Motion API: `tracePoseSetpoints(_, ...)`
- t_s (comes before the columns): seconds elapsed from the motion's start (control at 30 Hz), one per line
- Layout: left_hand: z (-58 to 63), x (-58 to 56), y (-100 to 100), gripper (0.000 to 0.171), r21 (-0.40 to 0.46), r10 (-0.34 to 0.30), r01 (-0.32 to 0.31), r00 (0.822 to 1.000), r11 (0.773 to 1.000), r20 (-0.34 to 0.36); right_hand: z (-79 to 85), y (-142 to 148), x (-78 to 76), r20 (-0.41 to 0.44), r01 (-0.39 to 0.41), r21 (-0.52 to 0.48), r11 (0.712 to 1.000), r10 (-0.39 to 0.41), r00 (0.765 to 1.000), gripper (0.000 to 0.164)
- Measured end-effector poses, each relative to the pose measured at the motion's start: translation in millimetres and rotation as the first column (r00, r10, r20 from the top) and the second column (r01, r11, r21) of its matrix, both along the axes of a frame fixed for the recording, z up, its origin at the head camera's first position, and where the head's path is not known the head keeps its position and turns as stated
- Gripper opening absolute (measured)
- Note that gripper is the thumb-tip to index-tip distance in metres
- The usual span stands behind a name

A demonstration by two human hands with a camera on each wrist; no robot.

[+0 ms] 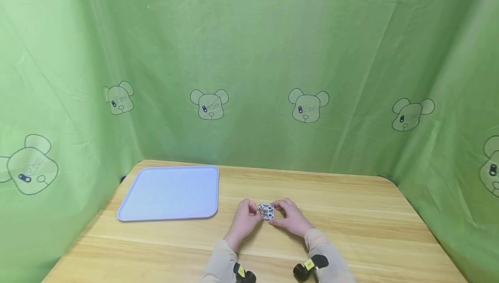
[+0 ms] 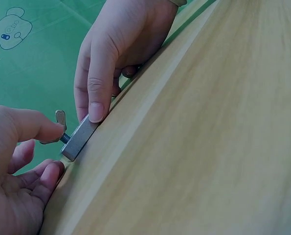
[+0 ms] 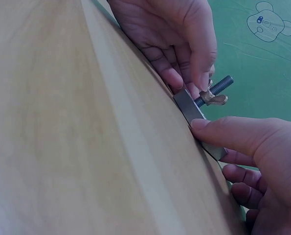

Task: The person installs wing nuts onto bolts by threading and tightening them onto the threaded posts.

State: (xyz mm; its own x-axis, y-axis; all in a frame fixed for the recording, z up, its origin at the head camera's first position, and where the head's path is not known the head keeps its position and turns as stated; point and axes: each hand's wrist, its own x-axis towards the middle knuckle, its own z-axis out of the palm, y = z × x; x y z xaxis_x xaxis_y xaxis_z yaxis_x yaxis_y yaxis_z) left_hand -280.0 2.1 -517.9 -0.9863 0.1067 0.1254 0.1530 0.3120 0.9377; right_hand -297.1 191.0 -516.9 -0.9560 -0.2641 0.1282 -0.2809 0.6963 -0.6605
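A small square metal block (image 1: pixel 267 211) with round holes lies on the table between both hands. In the right wrist view, a dark threaded bolt (image 3: pixel 222 85) stands up from it, carrying a brass-coloured wing nut (image 3: pixel 215 100). My left hand (image 1: pixel 245 219) pinches the wing nut from the left, the index finger bent over it in the left wrist view. My right hand (image 1: pixel 293 219) grips the block at its right side, thumb on the near face (image 3: pixel 207 131) and other fingers behind. The left fingertips partly hide the wing nut.
A pale lavender tray (image 1: pixel 171 194) lies flat at the back left of the wooden table (image 1: pixel 351 213). Green curtains (image 1: pixel 249 57) with bear prints enclose the back and sides. Dark wrist cameras (image 1: pixel 308 269) sit over both sleeves.
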Motion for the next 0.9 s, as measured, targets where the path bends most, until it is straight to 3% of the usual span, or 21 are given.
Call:
tracePoseSetpoints(0.5,1.6,2.6,-0.6,0.027,-0.064,-0.013,0.013,1.000,0.998,-0.001,-0.3,1.1,-0.6,-0.007,-0.010,-0.006,1.000,0.010,1.000,0.054)
tracePoseSetpoints(0.9,3.2,3.7,-0.6,0.015,-0.102,-0.012,0.009,0.999,0.995,-0.030,-0.5,0.3,0.3,0.005,0.002,0.003,1.000,-0.002,1.000,0.054)
